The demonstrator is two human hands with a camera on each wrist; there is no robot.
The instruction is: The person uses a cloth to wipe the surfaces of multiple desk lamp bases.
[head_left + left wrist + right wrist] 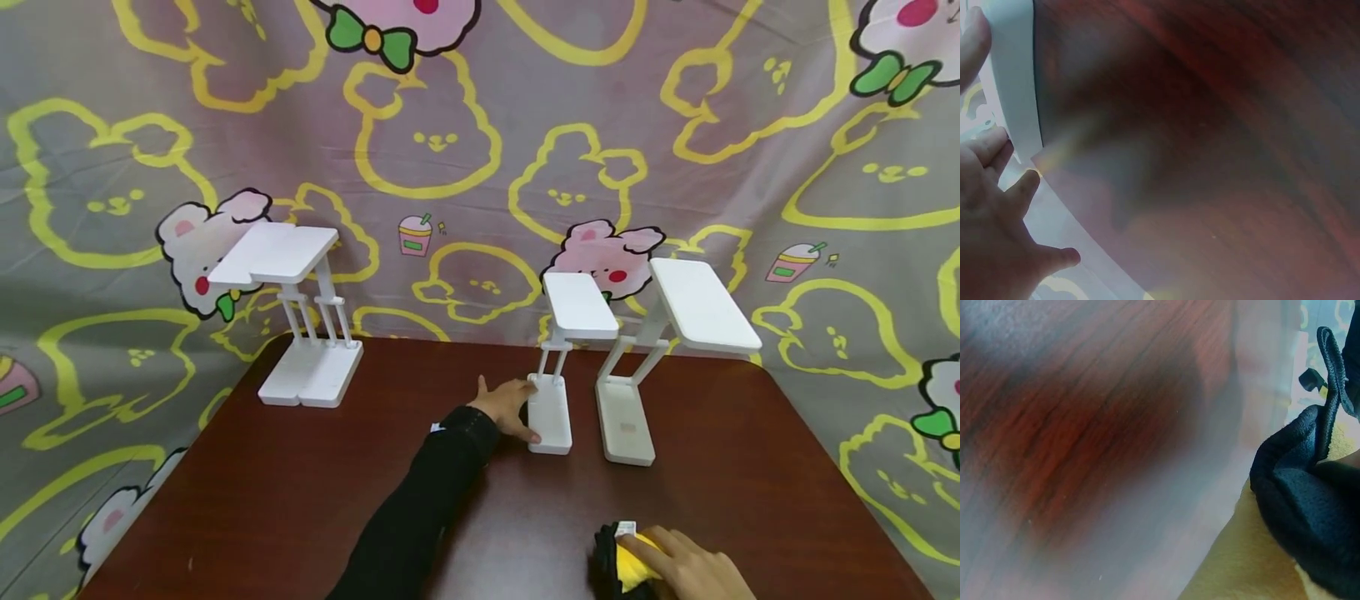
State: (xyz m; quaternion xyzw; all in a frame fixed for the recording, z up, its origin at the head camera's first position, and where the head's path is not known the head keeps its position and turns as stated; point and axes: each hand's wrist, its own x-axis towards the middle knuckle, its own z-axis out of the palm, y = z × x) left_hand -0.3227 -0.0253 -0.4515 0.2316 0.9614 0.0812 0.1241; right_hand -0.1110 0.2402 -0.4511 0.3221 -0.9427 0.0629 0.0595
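Observation:
My left hand [510, 408] is spread along the left side of the base of a small white folding phone stand [550, 417]. The thumb sits by the near left corner and the other fingers are farther back. In the left wrist view the fingers [988, 145] are mostly straight, right at the edge of the white base [1016, 75]. At the table's near side, my right hand [693, 567] grips a yellow and black fabric thing [632, 571] with a white tag. Black trim and a narrow loop [1333, 381] of it show in the right wrist view.
A larger white folding stand [626, 425] is just right of the small one. Two more white stands [322, 375] stand side by side at the back left of the brown table [300, 517]. A patterned cloth [480, 217] hangs behind the table.

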